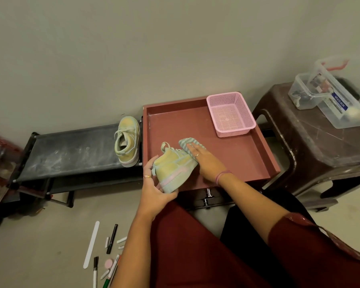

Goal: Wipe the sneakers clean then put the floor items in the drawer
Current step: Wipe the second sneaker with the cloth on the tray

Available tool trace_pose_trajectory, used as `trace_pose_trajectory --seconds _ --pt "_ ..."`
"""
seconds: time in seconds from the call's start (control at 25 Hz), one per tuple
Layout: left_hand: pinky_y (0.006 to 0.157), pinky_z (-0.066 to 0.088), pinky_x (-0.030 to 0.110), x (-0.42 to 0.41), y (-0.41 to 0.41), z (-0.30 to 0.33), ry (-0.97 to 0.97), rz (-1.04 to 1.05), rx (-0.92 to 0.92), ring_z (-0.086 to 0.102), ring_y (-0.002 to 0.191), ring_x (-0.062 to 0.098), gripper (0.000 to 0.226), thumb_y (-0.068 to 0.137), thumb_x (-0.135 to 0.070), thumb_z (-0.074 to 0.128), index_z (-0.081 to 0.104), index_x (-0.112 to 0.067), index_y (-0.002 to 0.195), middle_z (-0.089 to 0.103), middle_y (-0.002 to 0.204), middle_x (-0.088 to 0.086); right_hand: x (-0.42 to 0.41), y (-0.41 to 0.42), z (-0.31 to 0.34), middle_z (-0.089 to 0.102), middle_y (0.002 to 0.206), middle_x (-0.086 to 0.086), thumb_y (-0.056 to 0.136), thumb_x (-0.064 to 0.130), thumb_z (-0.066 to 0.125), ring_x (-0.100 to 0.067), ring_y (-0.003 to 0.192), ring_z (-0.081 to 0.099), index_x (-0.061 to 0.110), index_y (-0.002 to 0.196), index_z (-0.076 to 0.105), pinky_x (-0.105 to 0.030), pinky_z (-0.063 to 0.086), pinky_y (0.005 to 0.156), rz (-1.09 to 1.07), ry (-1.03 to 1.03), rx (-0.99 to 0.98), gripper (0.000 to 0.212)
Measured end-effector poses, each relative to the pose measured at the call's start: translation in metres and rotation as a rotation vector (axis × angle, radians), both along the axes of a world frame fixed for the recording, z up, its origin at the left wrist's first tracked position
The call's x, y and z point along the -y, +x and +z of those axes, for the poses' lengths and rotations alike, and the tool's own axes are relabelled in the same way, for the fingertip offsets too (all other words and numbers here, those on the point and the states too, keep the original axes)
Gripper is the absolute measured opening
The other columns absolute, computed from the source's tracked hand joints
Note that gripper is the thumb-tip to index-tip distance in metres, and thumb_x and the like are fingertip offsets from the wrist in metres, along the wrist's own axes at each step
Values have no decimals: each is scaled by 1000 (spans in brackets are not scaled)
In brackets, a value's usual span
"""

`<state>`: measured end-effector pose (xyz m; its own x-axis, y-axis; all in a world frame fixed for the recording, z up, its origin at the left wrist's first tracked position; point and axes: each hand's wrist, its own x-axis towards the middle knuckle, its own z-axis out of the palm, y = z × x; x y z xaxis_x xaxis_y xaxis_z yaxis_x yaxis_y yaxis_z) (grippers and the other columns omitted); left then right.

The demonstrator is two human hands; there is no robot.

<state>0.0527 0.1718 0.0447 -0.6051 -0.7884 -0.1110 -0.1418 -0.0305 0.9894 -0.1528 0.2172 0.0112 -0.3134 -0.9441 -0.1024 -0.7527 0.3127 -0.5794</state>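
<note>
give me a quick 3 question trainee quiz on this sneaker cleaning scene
1. True or false: the pink basket sits in the open red drawer.
2. Which hand grips the sneaker over the drawer?
A. left hand
B. right hand
3. Where does the other sneaker rest?

Key
1. True
2. A; the right hand presses a striped cloth on it
3. On the black shoe rack, beside the drawer

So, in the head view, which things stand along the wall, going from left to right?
Shoe rack → sneaker on the rack → open drawer with pink basket → brown stool → clear boxes.
</note>
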Motion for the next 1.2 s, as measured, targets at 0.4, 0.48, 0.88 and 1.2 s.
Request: trace_pose_trajectory --seconds 0.4,0.48,0.88,1.2 --pt "85 57 38 20 -4 1 -81 26 152 59 111 20 104 48 1 85 32 -49 122 51 127 6 -18 83 29 -8 158 -1 81 -17 32 -16 145 -8 26 151 8 -33 3 120 -57 -149 342 86" --pt "86 56 35 21 0 1 -91 4 204 57 111 18 100 50 -2 85 30 -53 117 51 124 3 -30 75 11 -6 159 1 78 -19 35 -15 146 -4 29 151 7 -33 8 119 -34 -205 267 91" --pt "85 44 18 17 -4 10 -46 -4 294 47 117 15 105 52 4 84 20 -39 124 41 130 0 12 -6 -11 4 158 -12 79 -14 41 -29 146 11 17 151 11 -31 16 117 -252 144 289 84" --pt "77 50 15 10 -12 44 155 -132 262 54 104 4 97 61 4 86 19 -28 124 48 117 -7 -32 66 46 9 157 4 83 -16 35 -9 146 2 20 150 19 -14 3 111 -57 -83 507 78"
